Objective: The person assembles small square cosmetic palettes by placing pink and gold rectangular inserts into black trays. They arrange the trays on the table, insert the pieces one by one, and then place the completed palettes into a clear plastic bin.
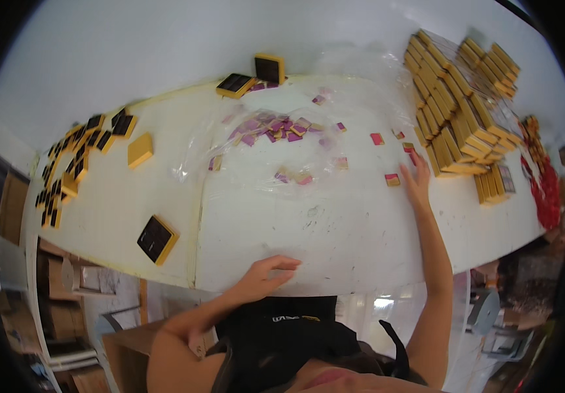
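My right hand [416, 178] reaches out over the right half of the white table, its fingers stretched and its fingertips at a small flat red-and-gold square [408, 148]. Close by lie similar red-and-gold squares: one [392, 179] beside the fingers, another [377, 139] to their left. Near the table's front edge hovers my left hand [268, 278], its fingers extended and nothing visible in them. Farther in, a loose pile of purple-and-gold squares [276, 128] sits under and around clear plastic film [190, 157].
A tall stack of yellow boxes [449, 98] stands at the right, with a red bundle [547, 193] beyond it. Dark-and-yellow boxes [86, 144] cluster at the far left. Single boxes lie at the front left [158, 239] and back middle [269, 69]. Shelves with cardboard [66, 288] are below left.
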{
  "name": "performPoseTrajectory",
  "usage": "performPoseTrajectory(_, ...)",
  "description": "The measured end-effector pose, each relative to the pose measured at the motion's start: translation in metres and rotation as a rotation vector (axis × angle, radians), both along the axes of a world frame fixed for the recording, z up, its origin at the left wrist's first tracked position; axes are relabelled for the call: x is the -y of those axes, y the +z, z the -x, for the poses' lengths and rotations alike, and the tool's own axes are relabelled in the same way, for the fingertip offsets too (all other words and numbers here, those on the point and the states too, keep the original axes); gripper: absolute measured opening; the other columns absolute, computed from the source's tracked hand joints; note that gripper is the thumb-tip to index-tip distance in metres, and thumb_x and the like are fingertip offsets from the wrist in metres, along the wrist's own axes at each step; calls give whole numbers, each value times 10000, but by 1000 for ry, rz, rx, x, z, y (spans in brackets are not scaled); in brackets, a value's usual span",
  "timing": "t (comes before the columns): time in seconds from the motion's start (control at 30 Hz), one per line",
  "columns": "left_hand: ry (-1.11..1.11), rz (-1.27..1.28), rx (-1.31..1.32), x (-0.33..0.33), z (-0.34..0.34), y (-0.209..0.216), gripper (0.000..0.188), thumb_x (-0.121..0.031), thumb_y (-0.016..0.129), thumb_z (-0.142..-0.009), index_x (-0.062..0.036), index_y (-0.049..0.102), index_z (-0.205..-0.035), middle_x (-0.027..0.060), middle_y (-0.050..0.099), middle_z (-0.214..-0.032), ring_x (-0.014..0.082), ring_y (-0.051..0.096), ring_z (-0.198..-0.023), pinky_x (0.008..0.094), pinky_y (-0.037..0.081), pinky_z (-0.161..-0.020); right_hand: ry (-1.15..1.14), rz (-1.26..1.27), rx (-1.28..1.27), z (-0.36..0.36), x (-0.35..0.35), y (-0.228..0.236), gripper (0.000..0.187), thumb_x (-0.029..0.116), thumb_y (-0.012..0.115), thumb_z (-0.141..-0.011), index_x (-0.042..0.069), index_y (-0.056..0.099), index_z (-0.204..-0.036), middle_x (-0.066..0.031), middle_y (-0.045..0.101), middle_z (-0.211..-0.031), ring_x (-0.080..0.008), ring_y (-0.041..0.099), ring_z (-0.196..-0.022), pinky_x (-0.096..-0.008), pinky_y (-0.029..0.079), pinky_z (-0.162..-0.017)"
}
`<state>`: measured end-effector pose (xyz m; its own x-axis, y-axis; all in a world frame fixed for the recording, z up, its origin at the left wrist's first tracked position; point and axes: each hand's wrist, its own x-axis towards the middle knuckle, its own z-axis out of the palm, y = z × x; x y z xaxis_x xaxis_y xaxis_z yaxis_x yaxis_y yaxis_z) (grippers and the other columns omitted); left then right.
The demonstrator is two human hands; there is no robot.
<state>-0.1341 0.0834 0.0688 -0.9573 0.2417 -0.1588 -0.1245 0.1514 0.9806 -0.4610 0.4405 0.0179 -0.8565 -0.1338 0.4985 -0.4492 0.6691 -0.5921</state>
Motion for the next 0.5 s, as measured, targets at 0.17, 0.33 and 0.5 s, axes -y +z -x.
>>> performPoseTrajectory(0.17, 520, -158, -121, 32, -49, 1, 233, -86, 556, -964, 22, 608, -1165, 111, 659, -1144, 199, 636, -1054, 322, 472, -945, -57, -225, 165, 100, 40, 15, 505, 473, 621, -871, 43, 691, -1126, -140, 688, -1052, -296, 593, -1059, -380, 435, -955)
performPoseTrajectory(0.33, 881, -226, -92, 39, -81, -17, 179, -68, 537, -968, 24, 619, -1098, 110, 667, -1093, 187, 642, -990, 306, 483, -912, 296, -198, 127, 83, 94, 9, 398, 393, 604, -887, 70, 703, -1098, -121, 694, -944, -286, 595, -1007, -376, 447, -912)
performPoseTrajectory(0.5, 920, -128, -128, 44, -77, -14, 158, -77, 545, -970, 17, 625, -1067, 94, 669, -1045, 163, 641, -933, 292, 494, -887, 506, -328, -82, -7, 139, 12, 287, 263, 544, -916, 59, 698, -1047, -130, 598, -1215, -329, 534, -1077, -434, 390, -970)
